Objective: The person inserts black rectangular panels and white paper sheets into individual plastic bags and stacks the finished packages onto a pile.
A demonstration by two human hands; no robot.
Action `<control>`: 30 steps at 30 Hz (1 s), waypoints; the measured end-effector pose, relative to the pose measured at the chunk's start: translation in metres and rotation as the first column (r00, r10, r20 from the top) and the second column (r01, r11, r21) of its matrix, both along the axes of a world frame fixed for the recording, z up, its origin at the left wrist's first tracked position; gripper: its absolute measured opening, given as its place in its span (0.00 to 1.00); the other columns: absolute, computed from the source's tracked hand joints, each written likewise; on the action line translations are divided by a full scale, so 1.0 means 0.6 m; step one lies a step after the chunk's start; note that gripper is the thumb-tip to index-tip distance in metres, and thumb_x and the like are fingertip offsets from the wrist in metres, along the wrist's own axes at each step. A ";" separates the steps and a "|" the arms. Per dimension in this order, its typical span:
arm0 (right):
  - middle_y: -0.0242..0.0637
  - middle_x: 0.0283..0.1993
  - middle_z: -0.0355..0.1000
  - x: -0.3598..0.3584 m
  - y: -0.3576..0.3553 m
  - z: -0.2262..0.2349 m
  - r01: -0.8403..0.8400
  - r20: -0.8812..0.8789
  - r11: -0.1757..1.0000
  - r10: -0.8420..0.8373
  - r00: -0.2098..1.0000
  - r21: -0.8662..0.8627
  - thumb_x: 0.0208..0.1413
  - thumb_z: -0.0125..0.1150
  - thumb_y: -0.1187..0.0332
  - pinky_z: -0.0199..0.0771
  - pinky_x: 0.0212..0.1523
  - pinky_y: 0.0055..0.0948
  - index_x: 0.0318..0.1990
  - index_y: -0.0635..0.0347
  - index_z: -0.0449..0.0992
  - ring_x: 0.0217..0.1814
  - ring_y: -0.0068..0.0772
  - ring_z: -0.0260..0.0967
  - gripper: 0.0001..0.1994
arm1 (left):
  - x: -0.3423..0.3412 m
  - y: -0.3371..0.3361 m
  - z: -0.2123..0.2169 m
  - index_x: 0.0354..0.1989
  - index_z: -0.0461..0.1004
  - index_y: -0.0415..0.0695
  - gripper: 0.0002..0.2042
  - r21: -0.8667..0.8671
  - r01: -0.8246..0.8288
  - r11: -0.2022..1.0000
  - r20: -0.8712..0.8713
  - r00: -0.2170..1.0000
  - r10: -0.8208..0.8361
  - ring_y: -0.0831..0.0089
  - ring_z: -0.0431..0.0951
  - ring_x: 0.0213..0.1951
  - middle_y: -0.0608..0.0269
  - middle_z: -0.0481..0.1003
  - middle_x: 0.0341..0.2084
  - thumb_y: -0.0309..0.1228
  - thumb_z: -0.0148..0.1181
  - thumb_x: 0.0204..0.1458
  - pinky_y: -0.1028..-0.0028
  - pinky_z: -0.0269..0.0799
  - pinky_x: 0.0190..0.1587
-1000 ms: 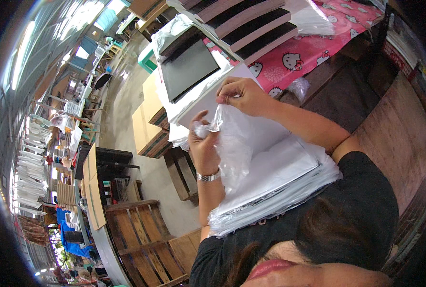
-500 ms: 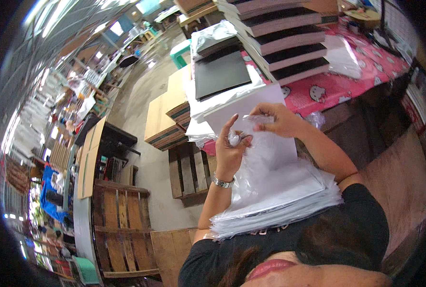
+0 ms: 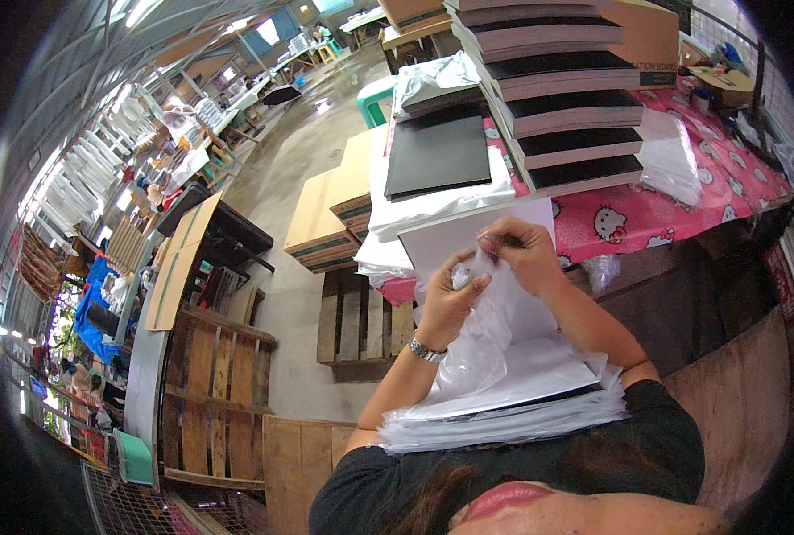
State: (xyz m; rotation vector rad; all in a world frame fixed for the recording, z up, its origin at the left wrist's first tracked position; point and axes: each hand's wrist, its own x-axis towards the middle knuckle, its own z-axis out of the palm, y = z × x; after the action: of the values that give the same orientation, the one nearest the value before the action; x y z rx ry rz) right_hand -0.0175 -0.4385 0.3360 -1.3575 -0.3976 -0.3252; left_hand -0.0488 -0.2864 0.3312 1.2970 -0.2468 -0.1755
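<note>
My left hand is closed around crumpled clear plastic film, its fingers curled and thumb pressed over it. A little farther right and higher, my right hand pinches a twisted end of the same film. Below both hands the film trails over a white sheet on top of a stack of plastic-sleeved sheets, which rests against my body. Behind my hands a large white board leans at the table's near edge.
Tall stacked black-topped slabs stand on a pink patterned tablecloth, beside a black board on white wrapping. Flat clear plastic sleeves lie at the right. Cardboard boxes and wooden pallets stand to the left.
My right hand has come closer to my left, now pinching the film upward into a twist. The whole view has shifted, so the table appears farther right and lower.
</note>
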 end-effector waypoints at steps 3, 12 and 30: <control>0.22 0.17 0.63 -0.030 0.001 -0.008 -0.108 -0.255 0.978 0.151 0.955 0.177 0.53 0.59 0.68 0.51 0.14 0.17 0.29 0.59 0.76 0.15 0.13 0.53 0.06 | 0.007 0.032 -0.015 0.34 0.70 0.41 0.09 0.170 0.101 0.980 0.005 0.995 -0.103 0.86 0.63 0.29 0.71 0.66 0.28 0.30 0.63 0.48 0.85 0.58 0.27; 0.35 0.28 0.72 -0.086 -0.086 -0.068 -0.605 -0.347 0.796 0.579 0.738 0.040 0.52 0.59 0.68 0.68 0.31 0.26 0.30 0.58 0.75 0.32 0.24 0.67 0.05 | 0.005 0.145 0.016 0.33 0.67 0.47 0.14 -0.457 0.143 0.878 0.047 0.990 -0.136 0.77 0.72 0.21 0.65 0.69 0.16 0.45 0.50 0.56 0.79 0.67 0.20; 0.30 0.28 0.71 -0.090 -0.138 -0.020 -0.465 -0.373 0.863 0.505 0.779 0.198 0.49 0.62 0.71 0.71 0.34 0.23 0.29 0.58 0.73 0.33 0.23 0.69 0.04 | -0.046 0.220 -0.002 0.37 0.74 0.34 0.18 0.295 0.416 0.860 0.053 0.892 -0.450 0.81 0.71 0.24 0.61 0.75 0.25 0.39 0.61 0.49 0.78 0.66 0.25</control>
State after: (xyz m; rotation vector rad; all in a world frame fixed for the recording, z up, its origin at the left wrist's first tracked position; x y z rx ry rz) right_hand -0.0715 -0.5214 0.3237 -1.1403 -0.3547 0.3733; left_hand -0.0764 -0.1543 0.3301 1.5180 -0.6400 -0.5344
